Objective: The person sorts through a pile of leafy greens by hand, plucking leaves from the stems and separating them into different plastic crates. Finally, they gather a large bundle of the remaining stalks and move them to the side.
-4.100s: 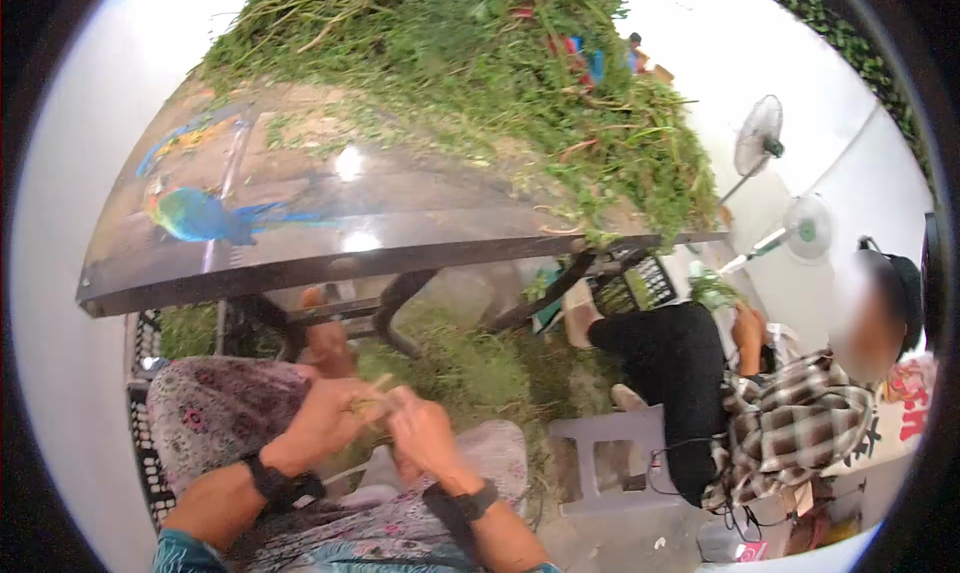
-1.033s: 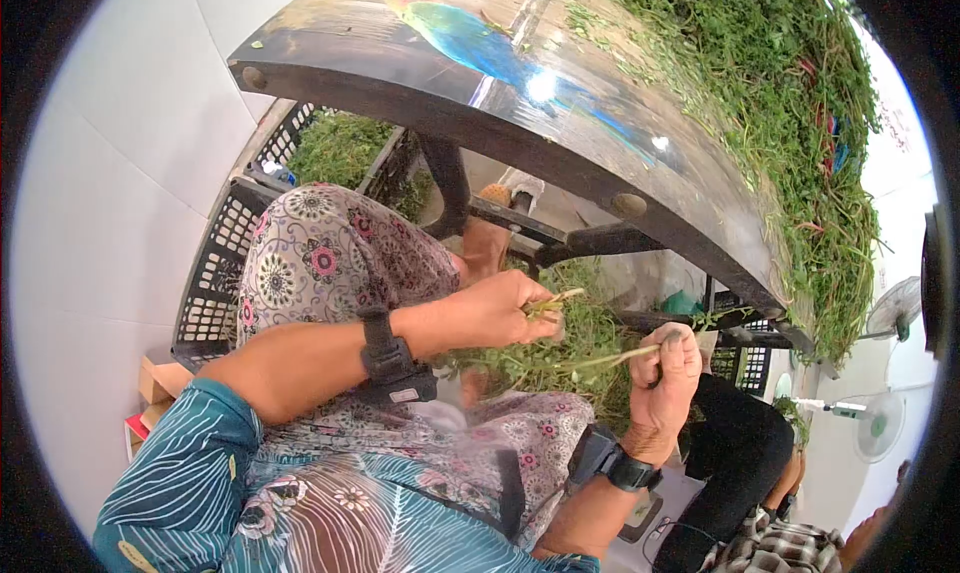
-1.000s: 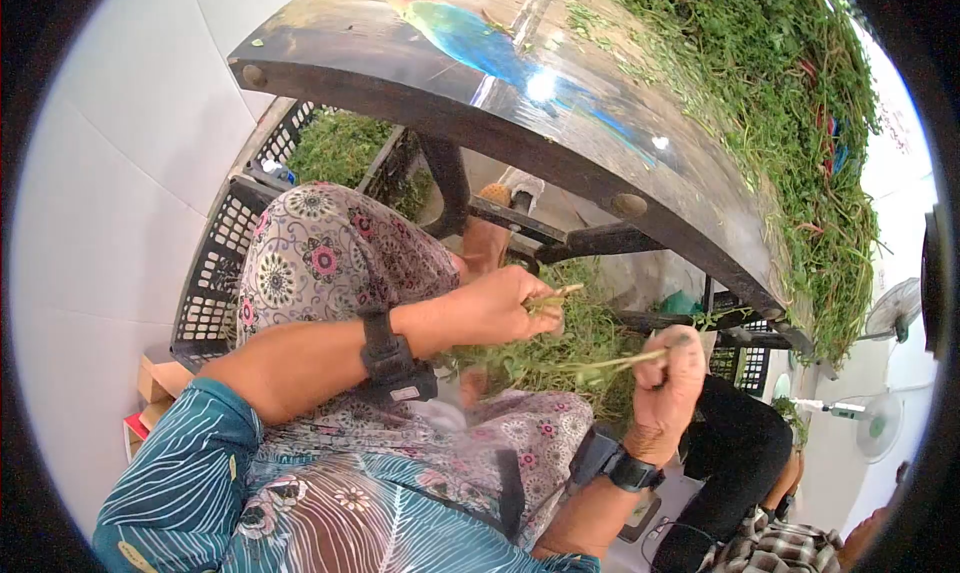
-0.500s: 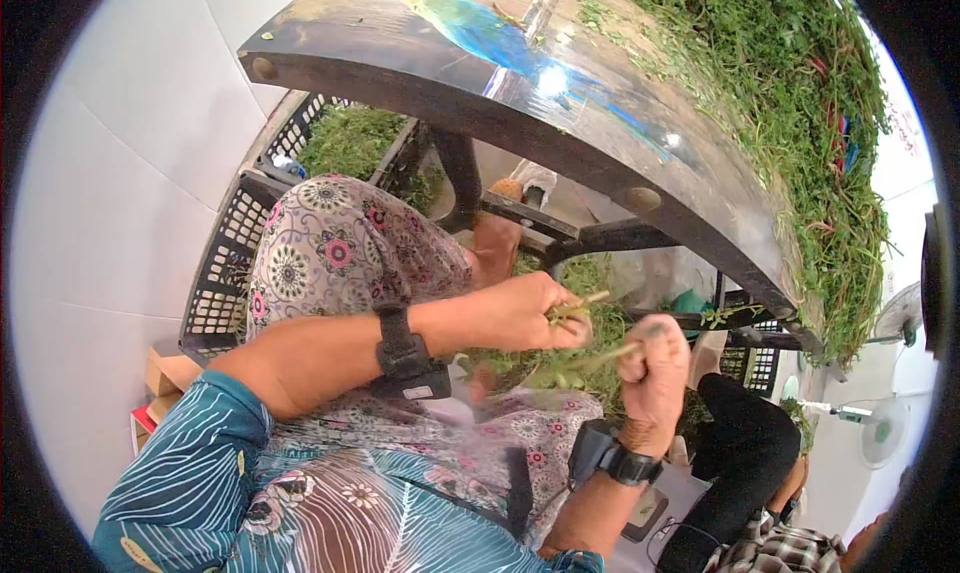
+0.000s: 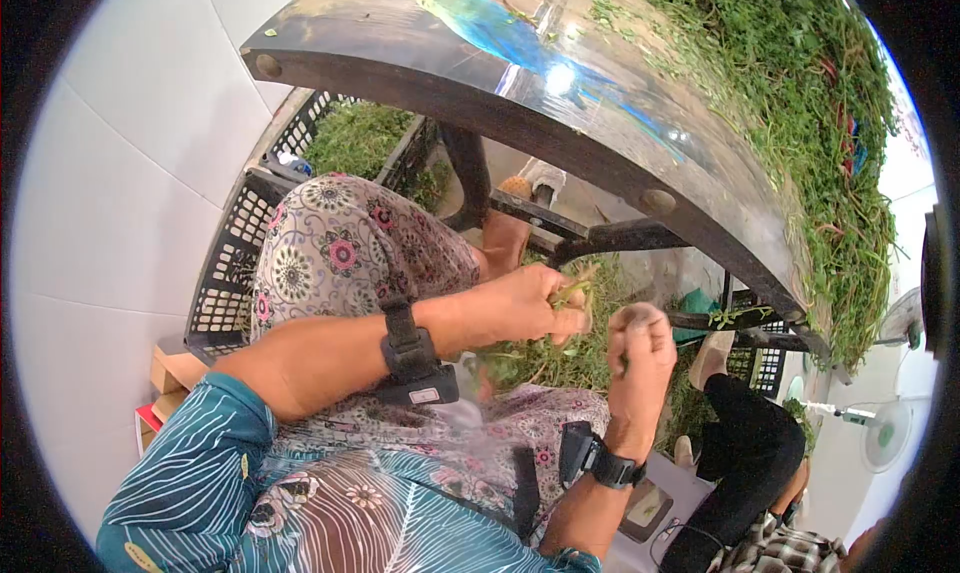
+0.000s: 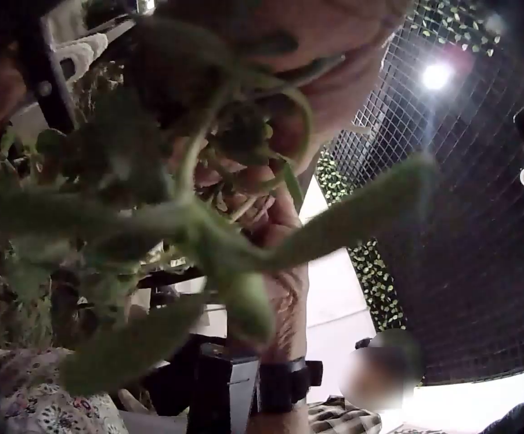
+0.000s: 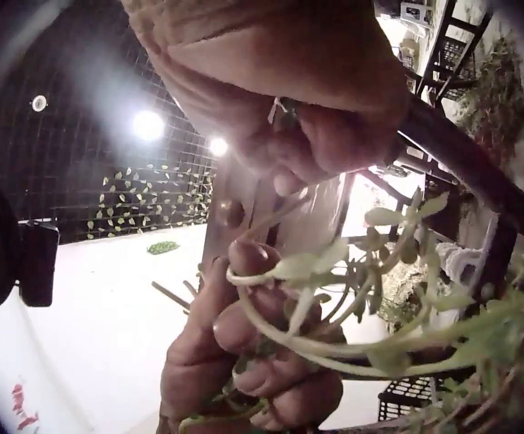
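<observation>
Pinched in the curled fingers of the left hand (image 5: pixel 525 305) are short green stems (image 5: pixel 572 295). The right hand (image 5: pixel 640 358) is just to its right, fingers curled, with a bit of green showing at the palm. In the right wrist view, the right hand (image 7: pixel 289 72) grips a small green piece (image 7: pixel 286 116) above the left hand (image 7: pixel 253 362), from which leafy stems (image 7: pixel 370 348) trail rightward. Blurred leaves (image 6: pixel 235 262) in the left wrist view partly cover both hands.
A large heap of greens (image 5: pixel 800 103) lies on the painted table (image 5: pixel 450 78). Black crates (image 5: pixel 232 273) stand left, one holding greens (image 5: pixel 358 141). More cut greens are on the floor below the hands. Another person's dark-clad legs (image 5: pixel 745 433) are at right, beside a stool (image 5: pixel 650 508).
The head view has turned down and toward the left since the oldest frame. In the last second, the right hand has risen slightly and the long stem between the hands is out of sight.
</observation>
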{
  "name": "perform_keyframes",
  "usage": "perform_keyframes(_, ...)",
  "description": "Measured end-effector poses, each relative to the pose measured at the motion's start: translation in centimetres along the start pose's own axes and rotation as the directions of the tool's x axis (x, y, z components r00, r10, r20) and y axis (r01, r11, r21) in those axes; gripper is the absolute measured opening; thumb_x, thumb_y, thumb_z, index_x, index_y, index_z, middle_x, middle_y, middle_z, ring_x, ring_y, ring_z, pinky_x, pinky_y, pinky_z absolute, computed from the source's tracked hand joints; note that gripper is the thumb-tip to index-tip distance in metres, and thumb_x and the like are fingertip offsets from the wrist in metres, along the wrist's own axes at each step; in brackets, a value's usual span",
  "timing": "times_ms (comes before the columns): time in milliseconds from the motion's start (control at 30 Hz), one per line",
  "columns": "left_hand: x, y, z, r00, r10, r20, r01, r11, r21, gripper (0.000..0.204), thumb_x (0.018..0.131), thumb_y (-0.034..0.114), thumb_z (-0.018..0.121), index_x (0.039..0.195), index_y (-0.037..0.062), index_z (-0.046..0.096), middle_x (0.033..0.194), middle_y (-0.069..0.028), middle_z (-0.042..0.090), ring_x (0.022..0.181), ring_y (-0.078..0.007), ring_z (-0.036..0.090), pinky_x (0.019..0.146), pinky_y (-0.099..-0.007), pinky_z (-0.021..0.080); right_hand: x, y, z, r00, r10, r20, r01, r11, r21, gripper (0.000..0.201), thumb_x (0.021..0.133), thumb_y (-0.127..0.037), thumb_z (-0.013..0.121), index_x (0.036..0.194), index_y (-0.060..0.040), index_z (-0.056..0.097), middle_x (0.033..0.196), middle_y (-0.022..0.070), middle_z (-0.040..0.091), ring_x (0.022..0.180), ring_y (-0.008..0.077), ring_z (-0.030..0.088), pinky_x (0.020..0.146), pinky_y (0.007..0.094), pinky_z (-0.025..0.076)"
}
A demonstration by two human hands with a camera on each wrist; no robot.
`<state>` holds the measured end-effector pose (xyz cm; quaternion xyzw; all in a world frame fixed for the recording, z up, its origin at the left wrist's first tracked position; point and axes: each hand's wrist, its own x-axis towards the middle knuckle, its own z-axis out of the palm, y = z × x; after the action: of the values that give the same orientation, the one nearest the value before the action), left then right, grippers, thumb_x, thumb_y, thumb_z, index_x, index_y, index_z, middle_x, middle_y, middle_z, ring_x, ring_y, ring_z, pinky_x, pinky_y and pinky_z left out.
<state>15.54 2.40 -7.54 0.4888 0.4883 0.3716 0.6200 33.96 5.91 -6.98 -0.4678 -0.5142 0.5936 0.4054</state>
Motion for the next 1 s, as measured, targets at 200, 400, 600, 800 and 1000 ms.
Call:
perform_keyframes(200, -0.2, 0.2, 0.3, 1.000, 0.023, 0.011, -0.023, 1.000, 0.003, 0.015, 0.079, 0.019, 0.058, 0.075, 0.0037, 0.058, 0.066, 0.0005, 0.056, 0.064, -0.0062, 0.049, 0.057, -0.0234, 0.038, -2.8, 0.1, 0.8, 0.983, 0.005, 0.186, 0.043, 0.966, -0.257, 0.012, 0.080, -0.009, 0.060, 0.091, -0.0022, 0.059, 0.084, 0.0003, 0.060, 0.077, 0.0093, 0.052, 0.072, 0.0247, 0.043)
perform_keyframes(400, 0.0, -0.1, 0.1, 0.956, 0.288, -0.047, -0.263, 0.921, 0.288, 0.016, 0.077, 0.015, 0.059, 0.080, -0.0005, 0.056, 0.065, -0.0023, 0.056, 0.064, -0.0089, 0.047, 0.060, -0.0275, 0.041, -2.7, -0.3, 0.6, 0.981, -0.070, 0.183, 0.149, 0.873, -0.465, 0.014, 0.082, -0.009, 0.057, 0.092, -0.0001, 0.058, 0.078, 0.0040, 0.059, 0.071, 0.0101, 0.053, 0.066, 0.0258, 0.044)
perform_keyframes(600, 0.4, -0.7, 0.4, 0.944, 0.327, -0.047, -0.311, 0.926, 0.214, 0.012, 0.078, 0.010, 0.056, 0.083, -0.0003, 0.055, 0.067, 0.0003, 0.053, 0.064, -0.0078, 0.045, 0.059, -0.0257, 0.041, -2.1, 0.4, 1.4, 0.995, -0.087, 0.058, 0.103, 0.913, -0.395, 0.011, 0.083, -0.010, 0.053, 0.089, -0.0023, 0.058, 0.077, 0.0044, 0.059, 0.067, 0.0110, 0.053, 0.060, 0.0241, 0.042)
perform_keyframes(800, -0.1, -0.1, -0.1, 0.988, 0.150, -0.028, -0.152, 0.985, -0.084, 0.010, 0.085, 0.016, 0.055, 0.082, 0.0069, 0.054, 0.067, 0.0052, 0.049, 0.064, -0.0028, 0.043, 0.056, -0.0204, 0.036, -0.6, 1.3, -1.2, 0.991, 0.050, -0.124, -0.006, 0.941, 0.338, 0.013, 0.082, -0.009, 0.050, 0.095, -0.0095, 0.054, 0.079, 0.0021, 0.058, 0.063, 0.0063, 0.048, 0.048, 0.0172, 0.033)
perform_keyframes(1000, -0.3, 0.1, -0.4, 0.988, 0.145, 0.046, -0.139, 0.985, -0.106, 0.015, 0.087, 0.023, 0.053, 0.083, 0.0092, 0.055, 0.067, 0.0059, 0.051, 0.058, -0.0031, 0.042, 0.052, -0.0198, 0.033, -2.2, 0.6, -1.0, 0.999, 0.017, 0.049, -0.014, 0.998, -0.069, 0.016, 0.080, -0.008, 0.055, 0.096, -0.0052, 0.059, 0.085, 0.0026, 0.060, 0.073, 0.0076, 0.053, 0.060, 0.0214, 0.043)
